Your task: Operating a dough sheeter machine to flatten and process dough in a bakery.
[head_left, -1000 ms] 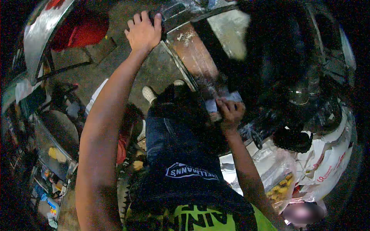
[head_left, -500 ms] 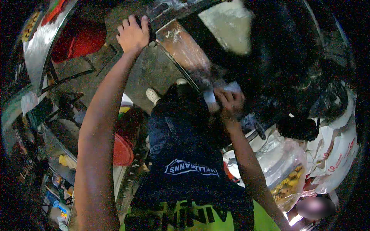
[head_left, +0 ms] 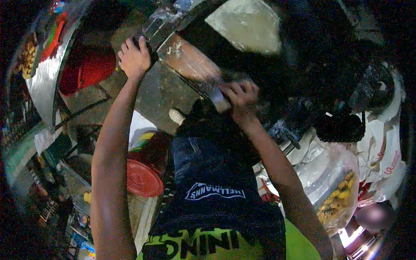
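Note:
My left hand rests with spread, slightly bent fingers on the edge of a dark frame at the upper left of centre. My right hand is closed on a pale grey pad, pressed on the lower end of a scuffed tan-brown strip with whitish residue. The hand is blurred by motion. Above the strip are a black band and a pale, smudged panel, set in a larger dark body whose details are lost in shadow.
A red seat-like object and a curved metal edge are at left. A red lid lies by my left forearm, near my feet and the grey floor. Plastic bags and white sacks fill the lower right.
Both hands and the strip appear further left in view; the left hand sits lower, the right hand higher. The right hand, still on the pad, has shifted up along the strip.

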Action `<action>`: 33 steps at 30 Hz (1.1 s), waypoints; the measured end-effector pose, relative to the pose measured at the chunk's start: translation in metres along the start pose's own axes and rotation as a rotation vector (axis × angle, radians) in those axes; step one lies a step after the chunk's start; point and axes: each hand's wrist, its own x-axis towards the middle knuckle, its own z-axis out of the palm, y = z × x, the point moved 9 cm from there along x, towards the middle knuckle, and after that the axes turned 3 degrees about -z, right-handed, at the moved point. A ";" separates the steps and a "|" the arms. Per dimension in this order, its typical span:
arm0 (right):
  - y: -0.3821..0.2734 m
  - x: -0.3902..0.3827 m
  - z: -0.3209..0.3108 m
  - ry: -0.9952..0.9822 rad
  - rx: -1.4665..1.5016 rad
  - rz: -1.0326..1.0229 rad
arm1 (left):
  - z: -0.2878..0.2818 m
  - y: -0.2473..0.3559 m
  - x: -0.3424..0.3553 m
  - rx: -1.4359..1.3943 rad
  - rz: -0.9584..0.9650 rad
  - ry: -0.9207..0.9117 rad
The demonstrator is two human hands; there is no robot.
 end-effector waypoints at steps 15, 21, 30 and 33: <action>-0.014 0.053 0.028 0.048 0.064 -0.070 | 0.000 0.000 0.003 -0.031 0.003 0.009; -0.015 0.037 0.034 0.063 0.156 -0.112 | 0.002 -0.013 0.001 -0.046 -0.001 0.010; -0.020 0.110 0.052 0.054 0.215 -0.115 | 0.007 0.001 -0.002 -0.033 0.025 0.009; -0.026 0.093 0.051 0.065 0.193 -0.150 | 0.007 -0.006 0.001 -0.063 0.020 -0.002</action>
